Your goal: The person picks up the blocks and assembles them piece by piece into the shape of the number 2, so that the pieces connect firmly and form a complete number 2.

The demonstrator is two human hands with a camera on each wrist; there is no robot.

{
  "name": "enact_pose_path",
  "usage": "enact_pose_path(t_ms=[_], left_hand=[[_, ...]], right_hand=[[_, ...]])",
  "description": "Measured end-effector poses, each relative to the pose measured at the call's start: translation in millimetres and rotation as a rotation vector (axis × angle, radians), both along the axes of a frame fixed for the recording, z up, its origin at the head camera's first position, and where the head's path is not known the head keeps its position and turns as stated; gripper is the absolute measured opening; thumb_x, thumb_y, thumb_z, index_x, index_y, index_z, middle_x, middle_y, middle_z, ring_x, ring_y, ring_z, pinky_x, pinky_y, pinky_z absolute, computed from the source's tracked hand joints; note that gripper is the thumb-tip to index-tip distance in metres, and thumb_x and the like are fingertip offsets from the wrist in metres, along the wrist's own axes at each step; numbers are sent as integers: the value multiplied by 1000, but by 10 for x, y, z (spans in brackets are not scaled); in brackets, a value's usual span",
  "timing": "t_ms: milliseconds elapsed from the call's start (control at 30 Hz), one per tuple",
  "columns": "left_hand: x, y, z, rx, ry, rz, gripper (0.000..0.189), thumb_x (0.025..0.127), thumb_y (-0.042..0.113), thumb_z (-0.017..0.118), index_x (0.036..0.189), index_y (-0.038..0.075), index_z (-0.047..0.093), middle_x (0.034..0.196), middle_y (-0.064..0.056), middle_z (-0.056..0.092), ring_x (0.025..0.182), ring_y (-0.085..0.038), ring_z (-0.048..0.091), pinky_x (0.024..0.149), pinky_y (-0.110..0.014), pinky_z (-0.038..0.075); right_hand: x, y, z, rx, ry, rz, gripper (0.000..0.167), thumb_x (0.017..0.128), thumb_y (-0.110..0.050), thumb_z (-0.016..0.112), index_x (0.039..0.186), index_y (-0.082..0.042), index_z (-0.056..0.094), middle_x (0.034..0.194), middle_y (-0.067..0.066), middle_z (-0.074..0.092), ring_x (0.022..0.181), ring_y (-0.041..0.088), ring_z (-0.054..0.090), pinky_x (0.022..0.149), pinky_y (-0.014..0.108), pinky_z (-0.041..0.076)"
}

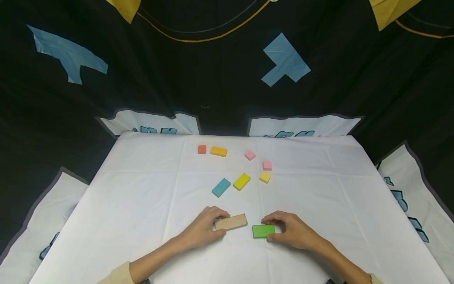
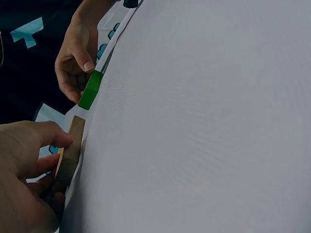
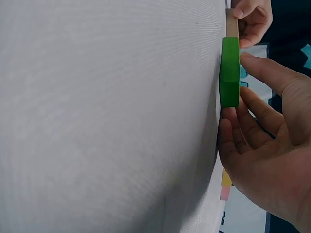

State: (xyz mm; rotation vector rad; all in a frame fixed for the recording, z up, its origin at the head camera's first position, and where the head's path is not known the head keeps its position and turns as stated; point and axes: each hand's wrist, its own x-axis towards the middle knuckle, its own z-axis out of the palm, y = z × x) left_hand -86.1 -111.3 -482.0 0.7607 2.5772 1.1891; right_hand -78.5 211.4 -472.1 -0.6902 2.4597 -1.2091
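A plain wooden block (image 1: 232, 222), long and flat, lies near the front of the table; my left hand (image 1: 205, 225) pinches its left end between thumb and fingers. Just right of it, a green block (image 1: 263, 231) is held at its right side by my right hand (image 1: 292, 230), thumb on the near edge and fingers on the far edge. A small gap separates the two blocks. In the left wrist view, the wooden block (image 2: 70, 153) and green block (image 2: 91, 90) stand almost in line. The right wrist view shows the green block (image 3: 230, 73) close beside my fingertips.
Farther back on the white table (image 1: 142, 189) lie a blue block (image 1: 221, 187), a yellow block (image 1: 241, 182), a small yellow block (image 1: 265, 177), two pink blocks (image 1: 267, 165), an orange block (image 1: 218, 151) and a red-orange block (image 1: 202, 149). A black curtain (image 1: 220, 79) hangs behind.
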Motion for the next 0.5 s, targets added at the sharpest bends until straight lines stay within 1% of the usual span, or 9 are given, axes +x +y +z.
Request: enact_pose_path(t_ms=[200,367,500], left_hand=[[-23,8,-4,-8,0,-14,36,83,8,77,118,13,68,111,7,62,101,-13,51,88,-32,47],[-41,16,-18,-1,-6,-20,35,83,6,75,118,11,68,111,6,63,102,-13,53,89,-33,48],[-67,19,-21,12,-19,-31,35,84,6,73,119,10,68,112,5,63,103,-14,54,90,-34,48]], right_hand=[[2,-2,0,16,12,20,36,85,-27,81,118,-17,70,112,-14,66,101,8,59,95,28,48],[10,-11,-3,17,17,32,33,85,-22,81,116,-21,70,112,-14,66,102,8,59,95,28,47],[6,-11,2,14,28,32,31,86,-24,81,115,-22,71,111,-14,66,101,8,58,94,28,47]])
